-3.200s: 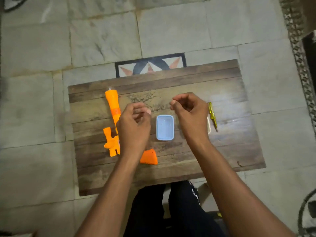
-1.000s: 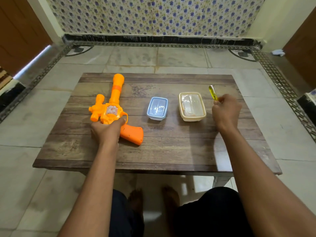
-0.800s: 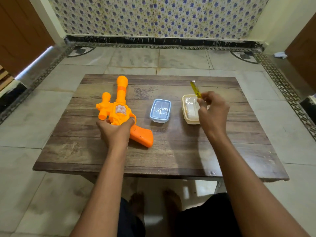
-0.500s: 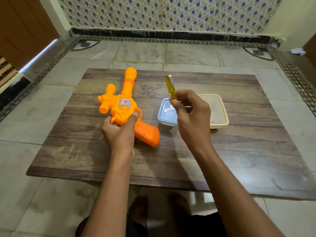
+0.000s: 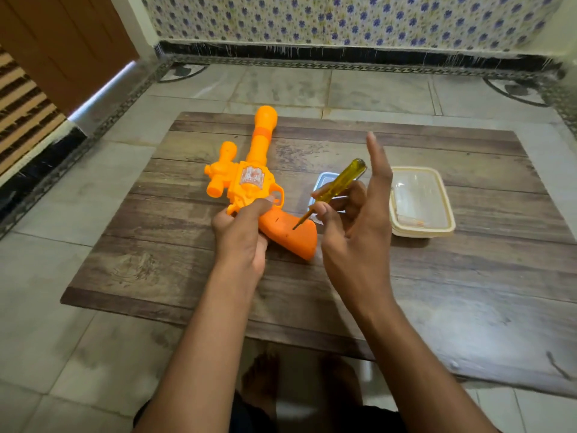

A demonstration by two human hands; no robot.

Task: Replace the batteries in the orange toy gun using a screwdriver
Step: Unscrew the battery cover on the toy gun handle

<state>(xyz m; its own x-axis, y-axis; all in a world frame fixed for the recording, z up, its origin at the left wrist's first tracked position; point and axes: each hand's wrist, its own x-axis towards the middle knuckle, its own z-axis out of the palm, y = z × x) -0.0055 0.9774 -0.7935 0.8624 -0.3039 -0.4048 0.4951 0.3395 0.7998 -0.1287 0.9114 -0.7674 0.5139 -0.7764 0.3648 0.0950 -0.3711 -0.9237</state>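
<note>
Floor: pale stone tiles (image 5: 281,89) with a dark patterned border, under a flower-print wall.
Table: low wooden table (image 5: 437,276) on those tiles.
Toy gun: orange toy gun (image 5: 249,179) lies on the table's left half, barrel pointing away, grip towards the person.
Left hand: left hand (image 5: 240,242) curls round the gun just behind the trigger guard.
Right hand: right hand (image 5: 352,232) pinches the screwdriver between thumb and fingers, one finger raised straight.
Cream container: cream container (image 5: 437,226) right of the hands.
Blue container: blue container (image 5: 324,178) mostly hidden behind the right hand.
Screwdriver: yellow-handled screwdriver (image 5: 340,182), tilted, tip on the gun's grip.
</note>
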